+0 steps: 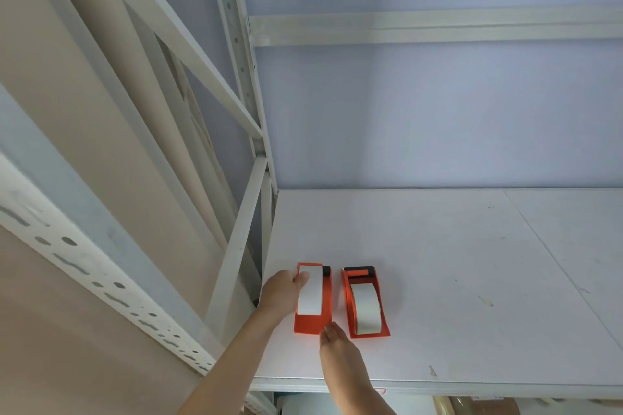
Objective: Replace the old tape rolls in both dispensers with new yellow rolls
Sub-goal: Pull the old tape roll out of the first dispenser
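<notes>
Two orange tape dispensers stand side by side on a white shelf board (472, 280), near its front left corner. The left dispenser (320, 320) carries a pale, whitish roll (310, 290), and my left hand (281, 290) grips its left side with the thumb on the roll. The right dispenser (365, 303) holds a similar pale roll (365, 308) and has a black bar at its far end. My right hand (337, 344) touches the near right corner of the left dispenser with its fingertips, fingers extended. No yellow roll is in view.
White metal rack uprights and diagonal braces (236, 266) rise just left of the dispensers. A crossbeam (438, 29) runs above along the back wall. The shelf's front edge (472, 387) lies close below my hands, with brown boxes (478, 406) underneath.
</notes>
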